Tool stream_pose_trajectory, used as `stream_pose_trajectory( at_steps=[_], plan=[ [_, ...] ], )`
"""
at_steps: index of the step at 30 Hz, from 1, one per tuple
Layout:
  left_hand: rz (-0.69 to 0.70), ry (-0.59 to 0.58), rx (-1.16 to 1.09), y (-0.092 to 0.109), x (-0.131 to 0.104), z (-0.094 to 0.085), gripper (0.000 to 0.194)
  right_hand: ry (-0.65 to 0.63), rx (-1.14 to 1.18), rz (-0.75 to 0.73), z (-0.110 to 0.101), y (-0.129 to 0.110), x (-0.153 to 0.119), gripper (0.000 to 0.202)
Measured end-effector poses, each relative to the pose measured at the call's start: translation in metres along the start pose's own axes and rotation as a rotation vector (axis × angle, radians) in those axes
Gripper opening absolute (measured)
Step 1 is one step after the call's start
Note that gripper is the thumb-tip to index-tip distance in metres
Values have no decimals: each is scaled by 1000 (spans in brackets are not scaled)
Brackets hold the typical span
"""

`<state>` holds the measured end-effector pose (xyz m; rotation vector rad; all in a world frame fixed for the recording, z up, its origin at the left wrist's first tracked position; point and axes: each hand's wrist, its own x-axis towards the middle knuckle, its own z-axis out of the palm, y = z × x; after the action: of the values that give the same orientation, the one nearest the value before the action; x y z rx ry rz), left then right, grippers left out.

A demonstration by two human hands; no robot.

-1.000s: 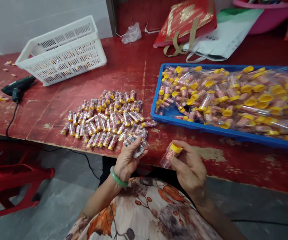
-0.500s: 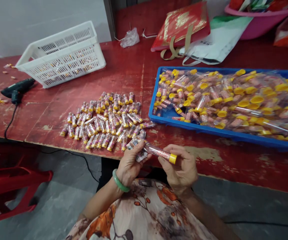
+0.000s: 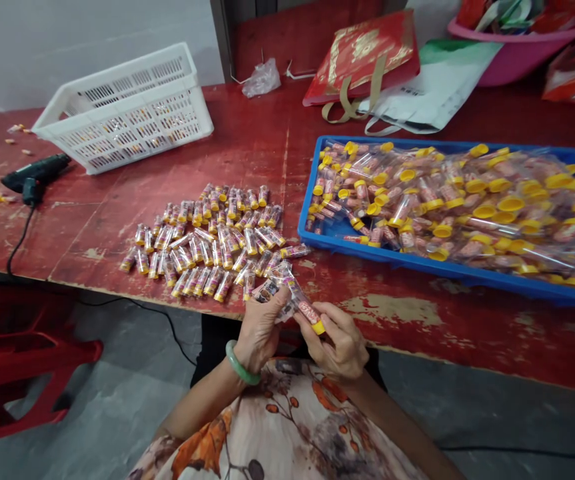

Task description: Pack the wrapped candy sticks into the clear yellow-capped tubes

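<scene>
The left hand (image 3: 262,327) is curled nearly closed, its thumb pressing down on a bunch of printed plastic sleeves (image 3: 267,291). The right hand (image 3: 342,343) pinches a yellow-capped tube (image 3: 310,312) by its cap end, between thumb and fingers, over the near edge of the worktop (image 3: 237,140). White lettering shows on the tube's reddish label (too small to read surely), and its clear end meets the sleeves; whether it sits inside one, I cannot tell. Just beyond lie many small wrapped tubes (image 3: 202,253). To their right, a blue tray (image 3: 417,263) holds a heap of yellow-capped tubes. Farther back, a white bag (image 3: 432,87) bears small unreadable print, beside a gold-patterned red bag (image 3: 367,57).
</scene>
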<state>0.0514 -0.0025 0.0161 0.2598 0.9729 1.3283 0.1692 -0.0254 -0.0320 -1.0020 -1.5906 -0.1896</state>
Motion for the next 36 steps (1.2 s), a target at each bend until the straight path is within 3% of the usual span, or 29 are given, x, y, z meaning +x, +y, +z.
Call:
stream_pose_trajectory(
  at_steps=[6,10,12,15,18,27,36],
  plan=[
    [-57,-55,35,-2,-7,2,29,14,-69,-78,6,0,0,42],
    [-34,-19,32,6,-6,-1,33,-315,252,69,-6,4,22,31],
    [-61,-31,36,11,-6,-2,37,-393,340,149,-14,6,30,28],
    [-147,-74,40,12,-8,-4,37,-346,355,217,-19,6,36,26],
    [-197,-104,65,8,-12,-3,33,-280,276,176,-17,5,34,26],
    [-217,-163,118,4,-19,-3,28,-234,233,117,-18,3,25,31],
    [-219,-184,111,5,-14,-1,29,-210,235,180,-22,6,26,31]
  ],
)
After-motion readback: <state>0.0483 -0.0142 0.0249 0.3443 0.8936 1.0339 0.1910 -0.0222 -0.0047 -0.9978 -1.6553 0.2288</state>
